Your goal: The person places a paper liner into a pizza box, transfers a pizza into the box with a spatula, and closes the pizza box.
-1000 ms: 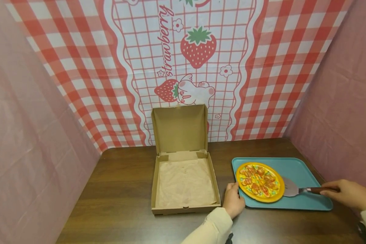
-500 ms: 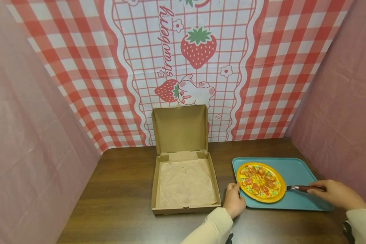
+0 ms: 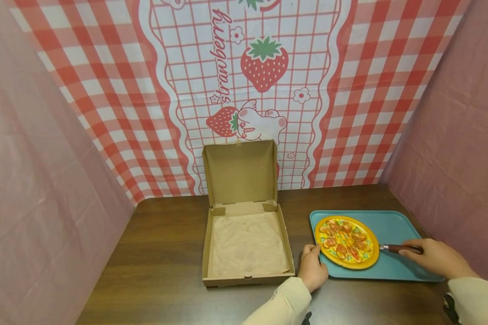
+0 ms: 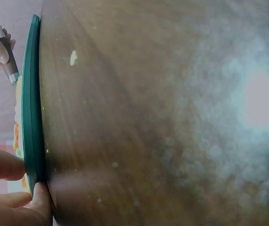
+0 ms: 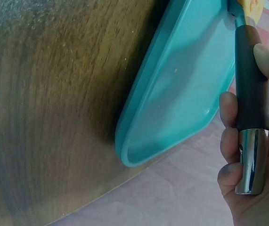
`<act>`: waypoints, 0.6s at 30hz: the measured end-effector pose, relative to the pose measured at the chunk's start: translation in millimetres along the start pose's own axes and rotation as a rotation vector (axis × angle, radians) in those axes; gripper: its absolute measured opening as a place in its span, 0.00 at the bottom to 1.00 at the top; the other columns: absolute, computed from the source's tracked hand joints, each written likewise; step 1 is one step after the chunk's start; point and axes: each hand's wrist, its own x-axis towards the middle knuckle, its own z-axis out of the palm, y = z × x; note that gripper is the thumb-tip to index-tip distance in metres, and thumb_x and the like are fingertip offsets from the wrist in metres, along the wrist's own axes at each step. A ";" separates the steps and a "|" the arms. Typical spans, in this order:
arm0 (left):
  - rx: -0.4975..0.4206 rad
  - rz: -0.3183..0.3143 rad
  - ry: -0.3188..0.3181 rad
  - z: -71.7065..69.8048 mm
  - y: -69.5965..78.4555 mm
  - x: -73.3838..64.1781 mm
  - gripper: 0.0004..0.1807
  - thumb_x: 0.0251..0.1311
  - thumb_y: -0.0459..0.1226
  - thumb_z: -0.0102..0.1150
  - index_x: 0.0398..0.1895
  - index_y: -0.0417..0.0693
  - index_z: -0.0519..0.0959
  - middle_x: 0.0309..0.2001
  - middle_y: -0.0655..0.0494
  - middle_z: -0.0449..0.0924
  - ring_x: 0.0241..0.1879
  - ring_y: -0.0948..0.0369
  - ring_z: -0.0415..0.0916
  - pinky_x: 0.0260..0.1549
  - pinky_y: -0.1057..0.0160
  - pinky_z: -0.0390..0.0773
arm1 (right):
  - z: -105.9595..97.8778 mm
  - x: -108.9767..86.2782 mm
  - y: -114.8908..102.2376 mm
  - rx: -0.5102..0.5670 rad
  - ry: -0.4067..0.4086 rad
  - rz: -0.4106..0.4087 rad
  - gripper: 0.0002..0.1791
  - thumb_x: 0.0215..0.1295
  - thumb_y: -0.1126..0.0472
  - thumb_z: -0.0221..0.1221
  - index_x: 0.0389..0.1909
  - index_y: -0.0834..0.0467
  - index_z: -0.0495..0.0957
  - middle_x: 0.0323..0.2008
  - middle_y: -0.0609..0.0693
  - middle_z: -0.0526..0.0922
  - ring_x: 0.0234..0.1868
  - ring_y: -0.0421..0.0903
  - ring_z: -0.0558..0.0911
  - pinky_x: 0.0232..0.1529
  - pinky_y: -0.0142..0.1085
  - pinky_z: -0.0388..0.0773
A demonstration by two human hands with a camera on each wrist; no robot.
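A round pizza [image 3: 347, 242] with a yellow rim, perhaps a toy, lies on the left part of the blue-green tray [image 3: 402, 225]. My left hand [image 3: 313, 268] grips the tray's left edge beside the pizza; in the left wrist view its fingers [image 4: 7, 162] lie on either side of the rim. The right hand [image 3: 439, 257] holds a pizza server [image 3: 396, 248] by its dark brown handle [image 5: 253, 80], fingers wrapped round it. Its metal blade is hidden beneath the pizza, with just the neck showing at the right rim.
Left of the tray stands a cardboard pizza box [image 3: 248, 280], its lid [image 3: 241, 174] raised against the checked cloth backdrop [image 3: 264, 63]. Brown paper [image 3: 248, 243] lines the box. The wooden table [image 3: 158, 257] has pink cloth walls at both sides.
My right hand has moved left, sliding the server's blade from partly visible to fully under the pizza. The left hand stays at the tray's edge.
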 end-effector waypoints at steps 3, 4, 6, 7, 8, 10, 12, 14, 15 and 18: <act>-0.010 -0.007 -0.006 -0.1 0.4 -0.3 0.29 0.58 0.26 0.54 0.66 0.38 0.70 0.55 0.56 0.69 0.58 0.59 0.70 0.59 0.66 0.73 | 0.3 -0.5 -1.7 0.004 0.006 -0.002 0.34 0.65 0.39 0.57 0.51 0.68 0.81 0.41 0.63 0.86 0.36 0.55 0.84 0.33 0.54 0.80; -0.016 -0.013 -0.009 -0.2 0.3 -0.4 0.29 0.59 0.26 0.53 0.66 0.38 0.70 0.55 0.56 0.69 0.59 0.59 0.70 0.59 0.65 0.73 | 0.7 -0.5 -2.1 0.002 0.009 -0.002 0.34 0.65 0.39 0.57 0.51 0.68 0.81 0.41 0.63 0.86 0.36 0.56 0.84 0.33 0.55 0.80; -0.022 -0.019 -0.013 -0.1 -0.2 0.0 0.29 0.59 0.26 0.53 0.67 0.38 0.70 0.56 0.56 0.69 0.59 0.59 0.70 0.59 0.65 0.73 | 1.3 -0.5 -3.0 -0.002 0.011 0.003 0.35 0.65 0.38 0.57 0.51 0.68 0.81 0.41 0.64 0.86 0.37 0.57 0.84 0.34 0.55 0.80; -0.027 -0.022 -0.015 -0.1 -0.6 0.2 0.29 0.59 0.26 0.53 0.67 0.39 0.70 0.56 0.56 0.69 0.59 0.59 0.69 0.59 0.65 0.73 | 2.0 -0.6 -3.2 -0.004 0.013 0.007 0.35 0.65 0.38 0.57 0.51 0.67 0.81 0.41 0.64 0.86 0.37 0.58 0.84 0.34 0.55 0.80; -0.030 -0.023 -0.017 0.1 -0.8 0.3 0.29 0.59 0.26 0.53 0.67 0.39 0.70 0.56 0.56 0.69 0.59 0.59 0.69 0.59 0.65 0.73 | 2.9 -0.6 -2.9 -0.009 0.016 0.010 0.35 0.65 0.37 0.57 0.51 0.67 0.81 0.41 0.64 0.86 0.37 0.59 0.84 0.34 0.56 0.79; -0.035 -0.030 -0.022 0.7 -1.6 1.0 0.29 0.60 0.26 0.52 0.68 0.39 0.69 0.57 0.56 0.68 0.60 0.60 0.69 0.59 0.65 0.73 | 5.1 -1.2 -1.9 -0.019 0.030 0.012 0.35 0.65 0.37 0.57 0.51 0.67 0.81 0.40 0.64 0.86 0.37 0.60 0.84 0.33 0.57 0.79; -0.036 -0.029 -0.024 1.0 -2.0 1.2 0.29 0.60 0.26 0.52 0.68 0.39 0.69 0.57 0.56 0.68 0.60 0.60 0.69 0.59 0.65 0.73 | 8.1 -2.4 -0.8 -0.027 0.052 0.015 0.35 0.64 0.36 0.57 0.50 0.65 0.82 0.40 0.64 0.86 0.37 0.60 0.84 0.33 0.57 0.79; -0.038 -0.029 -0.026 1.0 -1.8 1.1 0.29 0.60 0.25 0.52 0.68 0.39 0.69 0.57 0.56 0.68 0.60 0.60 0.69 0.59 0.65 0.73 | 11.0 -3.7 0.8 -0.032 0.081 0.011 0.34 0.64 0.36 0.57 0.50 0.64 0.82 0.40 0.64 0.86 0.37 0.60 0.84 0.32 0.57 0.79; -0.040 -0.032 -0.027 1.1 -1.8 1.2 0.29 0.61 0.26 0.52 0.68 0.39 0.68 0.57 0.56 0.68 0.61 0.60 0.69 0.59 0.65 0.73 | 12.0 -4.4 1.4 -0.033 0.095 0.009 0.34 0.63 0.36 0.58 0.49 0.64 0.83 0.40 0.64 0.86 0.37 0.59 0.84 0.32 0.57 0.78; -0.042 -0.034 -0.027 0.7 -0.9 0.6 0.29 0.61 0.26 0.52 0.68 0.39 0.68 0.57 0.56 0.68 0.60 0.60 0.69 0.59 0.65 0.73 | 13.3 -6.0 2.1 -0.023 0.115 0.006 0.33 0.63 0.36 0.58 0.49 0.62 0.83 0.40 0.63 0.86 0.35 0.57 0.84 0.31 0.56 0.78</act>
